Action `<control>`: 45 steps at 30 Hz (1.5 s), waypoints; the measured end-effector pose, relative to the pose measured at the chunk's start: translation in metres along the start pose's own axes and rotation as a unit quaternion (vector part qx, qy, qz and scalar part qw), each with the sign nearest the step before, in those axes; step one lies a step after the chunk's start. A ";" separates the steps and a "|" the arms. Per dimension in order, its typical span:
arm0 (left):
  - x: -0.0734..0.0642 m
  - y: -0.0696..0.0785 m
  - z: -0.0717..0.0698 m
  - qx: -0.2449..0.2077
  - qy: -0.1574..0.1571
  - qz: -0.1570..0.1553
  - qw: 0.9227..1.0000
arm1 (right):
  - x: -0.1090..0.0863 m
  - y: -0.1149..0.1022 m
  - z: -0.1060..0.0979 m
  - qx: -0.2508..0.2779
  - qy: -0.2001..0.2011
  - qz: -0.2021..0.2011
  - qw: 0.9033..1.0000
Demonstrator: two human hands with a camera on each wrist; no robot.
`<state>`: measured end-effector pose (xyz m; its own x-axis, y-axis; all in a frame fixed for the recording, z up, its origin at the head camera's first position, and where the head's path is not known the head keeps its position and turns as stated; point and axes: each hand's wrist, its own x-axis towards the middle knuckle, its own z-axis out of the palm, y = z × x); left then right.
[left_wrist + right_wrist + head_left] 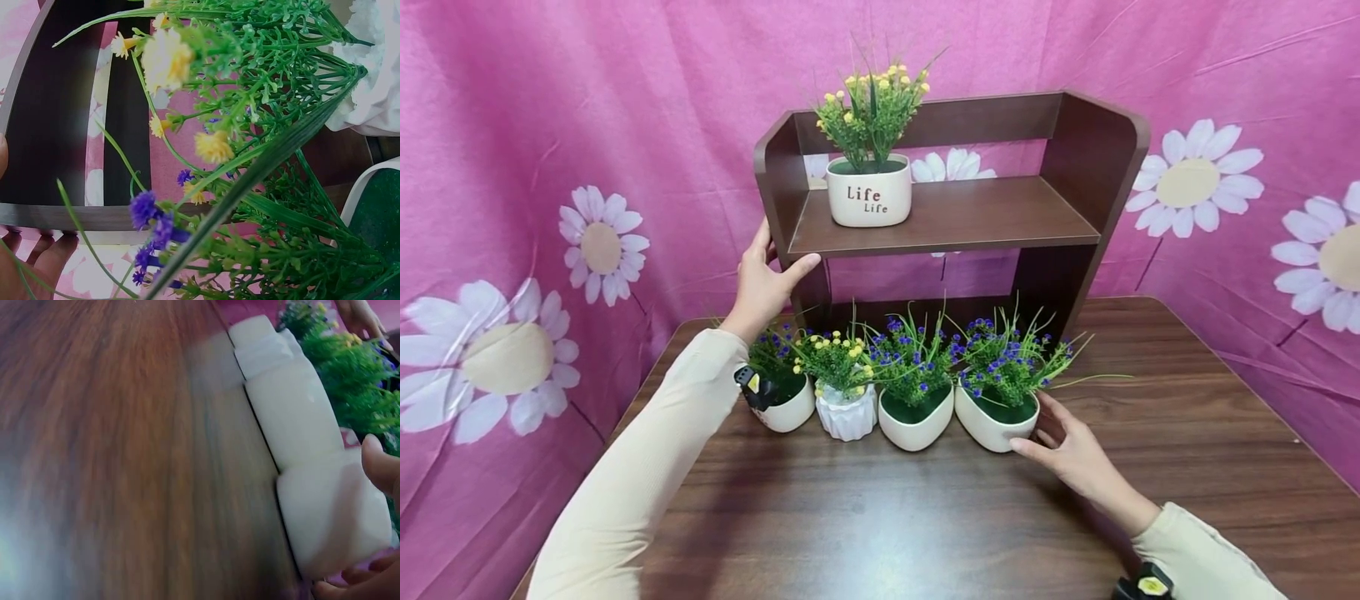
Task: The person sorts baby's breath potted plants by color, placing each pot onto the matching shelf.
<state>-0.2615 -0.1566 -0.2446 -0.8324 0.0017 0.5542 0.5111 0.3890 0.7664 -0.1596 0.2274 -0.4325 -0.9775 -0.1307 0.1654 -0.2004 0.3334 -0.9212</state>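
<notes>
My left hand (762,279) grips the left side panel of a dark brown two-tier shelf (955,212), its thumb along the front and its fingers on the outer side. My right hand (1071,450) holds the rightmost potted plant (997,425), with purple flowers in a cream pot, the thumb at the front and the fingers round the right side. In the right wrist view, the thumb and fingers are at that cream pot (334,512). Left of it stand a purple-flowered plant (917,421), a yellow-flowered plant in a white ribbed pot (847,414) and another purple-flowered plant (790,408), partly behind my left wrist.
A yellow-flowered plant in a cream "Life" pot (870,196) stands on the upper board, towards the left. Shelf and row of pots stand on a wood-grain table (880,517). A pink curtain (662,100) with large white daisies hangs behind and at the sides.
</notes>
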 end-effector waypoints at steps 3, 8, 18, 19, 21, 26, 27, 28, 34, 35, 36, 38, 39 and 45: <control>-0.001 0.000 0.000 -0.002 0.001 0.000 1.000 | 0.003 -0.001 0.009 0.004 0.019 0.005 1.000; -0.001 -0.002 0.000 -0.003 0.000 -0.004 1.000 | 0.006 0.000 0.016 -0.037 0.055 0.017 0.998; 0.000 0.000 -0.001 0.000 0.003 0.000 1.000 | 0.010 0.000 0.016 -0.072 0.071 0.015 0.995; 0.000 0.000 -0.001 0.001 0.003 0.000 1.000 | 0.011 0.000 0.016 -0.071 0.071 0.016 0.995; 0.000 0.001 -0.001 0.003 0.003 0.001 1.000 | 0.011 0.000 0.016 -0.069 0.071 0.019 0.995; 0.000 0.001 0.000 0.003 0.003 0.002 1.000 | 0.011 -0.001 0.017 -0.077 0.071 0.022 0.994; 0.000 0.001 0.000 0.002 0.003 0.003 1.000 | 0.011 -0.001 0.017 -0.081 0.071 0.022 0.994; 0.001 0.000 0.000 0.002 0.003 0.005 1.000 | 0.011 -0.001 0.018 -0.084 0.071 0.022 0.994; 0.001 -0.001 0.000 0.001 0.004 0.005 1.000 | 0.009 -0.001 0.017 -0.094 0.073 0.021 0.993; 0.001 -0.001 0.000 0.001 0.004 0.004 1.000 | 0.009 -0.001 0.017 -0.095 0.074 0.019 0.992; 0.001 -0.001 0.000 0.002 0.004 0.004 1.000 | 0.009 -0.001 0.017 -0.096 0.076 0.018 0.992; 0.001 -0.001 0.000 -0.001 0.004 0.003 1.000 | 0.008 -0.001 0.017 -0.097 0.079 0.017 0.992; 0.001 -0.001 0.000 -0.001 0.004 0.003 1.000 | 0.008 -0.001 0.017 -0.095 0.080 0.016 0.992; 0.000 -0.001 0.000 0.001 0.003 0.001 1.000 | 0.006 -0.003 0.012 -0.077 0.088 0.019 0.993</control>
<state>-0.2619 -0.1567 -0.2451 -0.8304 -0.0033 0.5572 0.5120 0.3903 0.7652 -0.1638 0.2141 -0.4331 -0.9781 0.0447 0.2032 -0.1579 0.4761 -0.8651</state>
